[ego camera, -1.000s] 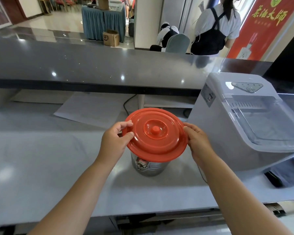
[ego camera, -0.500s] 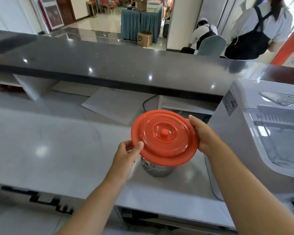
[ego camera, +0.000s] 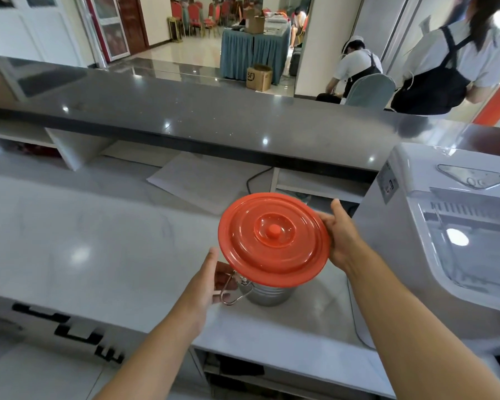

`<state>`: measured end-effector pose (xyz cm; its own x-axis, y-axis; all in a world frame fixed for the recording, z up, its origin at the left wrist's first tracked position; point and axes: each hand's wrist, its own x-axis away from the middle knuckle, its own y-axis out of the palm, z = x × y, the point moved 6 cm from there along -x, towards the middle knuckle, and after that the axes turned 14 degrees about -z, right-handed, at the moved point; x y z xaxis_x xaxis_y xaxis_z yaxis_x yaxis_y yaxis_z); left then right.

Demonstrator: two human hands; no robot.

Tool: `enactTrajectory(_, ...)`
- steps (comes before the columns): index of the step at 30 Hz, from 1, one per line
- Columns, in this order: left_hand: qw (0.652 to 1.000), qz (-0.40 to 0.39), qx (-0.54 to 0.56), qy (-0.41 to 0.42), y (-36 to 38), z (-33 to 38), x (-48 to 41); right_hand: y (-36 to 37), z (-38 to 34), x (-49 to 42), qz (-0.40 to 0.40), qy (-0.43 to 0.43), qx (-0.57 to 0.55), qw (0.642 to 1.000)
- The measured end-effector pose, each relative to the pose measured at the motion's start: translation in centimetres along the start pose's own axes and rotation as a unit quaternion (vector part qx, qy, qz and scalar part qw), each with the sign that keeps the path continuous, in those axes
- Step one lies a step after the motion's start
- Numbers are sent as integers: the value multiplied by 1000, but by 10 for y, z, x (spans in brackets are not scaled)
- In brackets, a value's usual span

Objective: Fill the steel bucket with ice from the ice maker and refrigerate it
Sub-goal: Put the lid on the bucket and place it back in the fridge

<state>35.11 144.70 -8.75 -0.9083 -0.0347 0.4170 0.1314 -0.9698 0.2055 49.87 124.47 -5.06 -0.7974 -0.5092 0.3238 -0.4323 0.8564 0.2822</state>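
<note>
Over grey counter [ego camera: 98, 255], fingers of right hand [ego camera: 344, 243] grasp red lid [ego camera: 273, 238] above steel bucket [ego camera: 269, 294]; left hand [ego camera: 210, 280] fingers released

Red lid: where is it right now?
Head view, centre-right: the red lid is tilted over the steel bucket, gripped at its right edge by the right hand, with the ice maker to its right.

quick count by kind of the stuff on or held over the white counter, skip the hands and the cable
red lid, held in the right hand: 1
steel bucket: 1
ice maker: 1
paper sheet: 1
total: 4
</note>
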Motion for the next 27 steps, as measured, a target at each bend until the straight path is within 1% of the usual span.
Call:
enactTrajectory(3, 999, 20, 28, -16, -9, -5, -2, -7, 4, 3, 27, -1, 14, 1000)
enactTrajectory(6, 998, 46, 37, 1, -22, 1, -4, -16, 11, 7, 77, 3, 22, 997)
enactTrajectory(9, 998, 50, 39, 18, -33, 19, -4, -16, 14, 13, 114, 5, 14, 993)
enactTrajectory(14, 997, 54, 57, 11, -45, 36, -8, -8, 19, 27, 165, 8, 15, 986)
enactTrajectory(18, 998, 52, 19, 41, -55, 49, -14, -4, 27, 39, 199, 13, 7, 980)
enactTrajectory(20, 998, 29, -9, 55, -54, 58, -17, -4, 33, 44, 210, 10, 3, 978)
enactTrajectory(23, 997, 8, -39, 69, -53, 65, -22, 0, 41, 50, 205, 17, 16, 979)
enactTrajectory(27, 996, 4, -49, 72, -56, 67, -33, 5, 57, 52, 192, 55, -2, 980)
